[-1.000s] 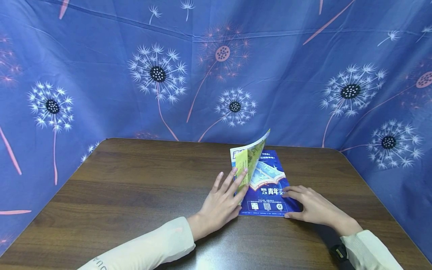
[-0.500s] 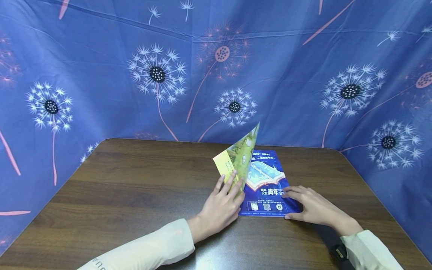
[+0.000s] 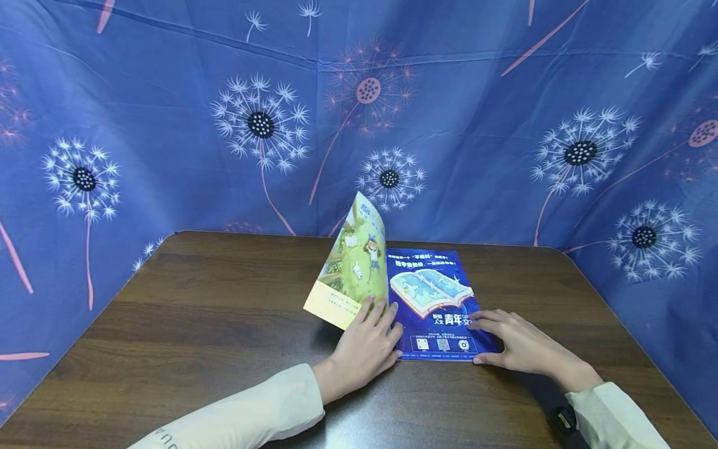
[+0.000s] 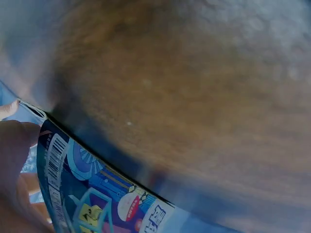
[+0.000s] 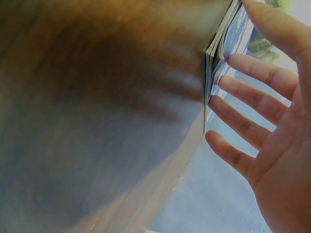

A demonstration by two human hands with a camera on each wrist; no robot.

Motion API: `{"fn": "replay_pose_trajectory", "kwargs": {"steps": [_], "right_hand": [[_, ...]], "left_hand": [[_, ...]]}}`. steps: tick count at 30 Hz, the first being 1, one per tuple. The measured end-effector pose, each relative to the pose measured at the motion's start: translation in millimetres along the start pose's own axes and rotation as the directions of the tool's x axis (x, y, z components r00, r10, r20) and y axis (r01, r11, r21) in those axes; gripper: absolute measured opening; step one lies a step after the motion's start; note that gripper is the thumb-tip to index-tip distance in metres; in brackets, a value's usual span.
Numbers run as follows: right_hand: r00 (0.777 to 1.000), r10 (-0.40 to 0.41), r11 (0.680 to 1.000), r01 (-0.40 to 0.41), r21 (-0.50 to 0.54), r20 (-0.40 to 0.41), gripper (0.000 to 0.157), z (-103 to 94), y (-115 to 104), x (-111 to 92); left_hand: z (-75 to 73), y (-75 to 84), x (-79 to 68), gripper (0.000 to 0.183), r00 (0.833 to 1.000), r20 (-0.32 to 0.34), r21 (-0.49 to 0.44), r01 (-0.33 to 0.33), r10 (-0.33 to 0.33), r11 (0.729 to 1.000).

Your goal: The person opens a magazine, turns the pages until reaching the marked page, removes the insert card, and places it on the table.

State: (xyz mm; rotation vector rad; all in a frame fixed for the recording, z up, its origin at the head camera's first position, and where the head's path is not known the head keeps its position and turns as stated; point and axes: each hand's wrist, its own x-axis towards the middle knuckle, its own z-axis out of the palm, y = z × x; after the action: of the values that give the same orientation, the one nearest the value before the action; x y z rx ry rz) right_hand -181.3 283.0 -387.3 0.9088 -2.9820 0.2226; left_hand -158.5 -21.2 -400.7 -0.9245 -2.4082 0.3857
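A magazine lies on the table with its front cover swung up and over to the left. The cover's inner side is green and yellow with a drawn figure; the page beneath is dark blue with a picture of an open book. My left hand rests on the cover's lower part near the spine, fingers extended. In the left wrist view the cover's outer side shows a barcode, beside the left hand. My right hand touches the magazine's lower right corner; the right wrist view shows its fingers spread against the page edges.
The brown wooden table extends around the magazine. A blue dandelion-print cloth hangs behind and along both sides. A black band is at the right wrist, by the pale sleeve.
The cover has swung from right to left, uncovering more of the blue page. My left hand has slid slightly down and left with it. The right hand has stayed in place.
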Motion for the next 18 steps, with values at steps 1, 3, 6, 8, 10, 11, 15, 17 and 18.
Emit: {"fn": "replay_pose_trajectory", "kwargs": {"steps": [1,3,6,8,10,11,15,17,18], "right_hand": [[1.000,-0.002,1.000,0.002,0.000,0.002,0.055,0.0,0.2,-0.1],[1.000,-0.005,1.000,0.005,-0.001,0.003,0.054,0.1,0.4,-0.1],[1.000,-0.007,1.000,0.007,0.000,0.008,0.053,0.1,0.5,0.0],[1.000,-0.005,1.000,0.005,0.004,0.011,0.052,-0.2,0.4,0.2],[1.000,-0.002,1.000,0.002,0.007,0.015,0.050,-0.6,0.3,0.4],[1.000,-0.001,1.000,0.001,0.008,0.017,0.050,-0.8,0.3,0.5],[1.000,0.001,1.000,-0.001,0.005,0.020,0.048,-1.1,0.3,0.7],[1.000,0.001,1.000,-0.001,0.002,0.018,0.050,-1.0,0.4,0.8],[1.000,0.001,1.000,-0.001,0.001,0.018,0.051,-1.0,0.4,0.9]], "left_hand": [[0.5,0.0,-0.5,0.047,1.000,0.010,0.007,0.003,-0.003,1.000],[1.6,-0.1,-1.7,0.048,1.000,0.029,0.020,0.007,-0.008,1.000],[3.8,-0.3,-3.4,0.049,0.998,0.054,0.034,0.011,-0.013,0.999],[5.5,-0.2,-4.1,0.050,0.998,0.065,0.037,0.013,-0.015,0.999],[6.6,-0.1,-4.6,0.050,0.997,0.072,0.032,0.017,-0.019,0.999],[6.9,-0.1,-4.8,0.050,0.997,0.073,0.028,0.019,-0.021,0.999],[7.1,0.3,-5.0,0.050,0.996,0.087,-0.006,0.031,-0.030,1.000],[6.8,0.6,-4.3,0.052,0.995,0.089,-0.029,0.040,-0.037,0.999],[6.6,0.8,-3.6,0.053,0.995,0.091,-0.040,0.043,-0.039,0.998]]}}
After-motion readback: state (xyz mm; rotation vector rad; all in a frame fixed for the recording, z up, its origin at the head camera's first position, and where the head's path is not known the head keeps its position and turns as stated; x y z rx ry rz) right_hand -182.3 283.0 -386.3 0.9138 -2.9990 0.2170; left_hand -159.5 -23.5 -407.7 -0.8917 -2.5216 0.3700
